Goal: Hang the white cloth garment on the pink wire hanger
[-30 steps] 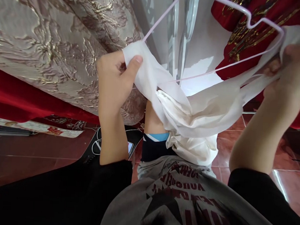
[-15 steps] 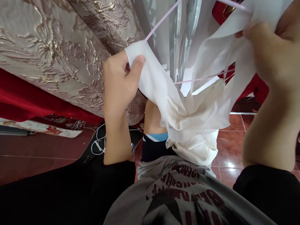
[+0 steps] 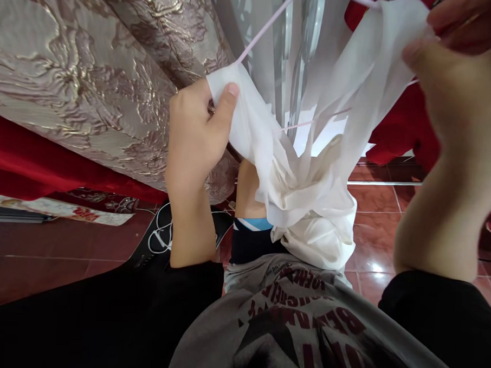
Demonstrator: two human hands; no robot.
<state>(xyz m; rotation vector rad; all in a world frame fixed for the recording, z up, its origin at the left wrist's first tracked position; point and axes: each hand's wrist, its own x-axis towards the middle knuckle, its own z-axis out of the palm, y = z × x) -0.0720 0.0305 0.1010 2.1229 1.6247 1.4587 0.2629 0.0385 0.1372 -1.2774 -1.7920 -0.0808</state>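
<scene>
Closest to us are our grey printed shirt (image 3: 304, 327) and the black sleeves (image 3: 101, 319). Compared with one second before, our right hand (image 3: 457, 90) has gone up toward the top right. It has pulled its side of the white garment (image 3: 310, 192) up with it, so the cloth now covers the right corner of the hanger (image 3: 264, 30), which was bare. Its thumb and fingers pinch the cloth edge. Our left hand (image 3: 196, 136) is almost in the same place. It is clenched, with the thumb pressing the garment onto the left corner of the pale pink hanger. The garment hangs between both hands, and its middle drops in folds just above our shirt. Under it lies a red tile floor (image 3: 378, 211), shiny, with cables (image 3: 162, 234) on it near the left arm. Farther away, a brocade fabric (image 3: 92, 63) in gold and beige fills the upper left, and a red cloth (image 3: 398, 131) hangs behind the right hand.
</scene>
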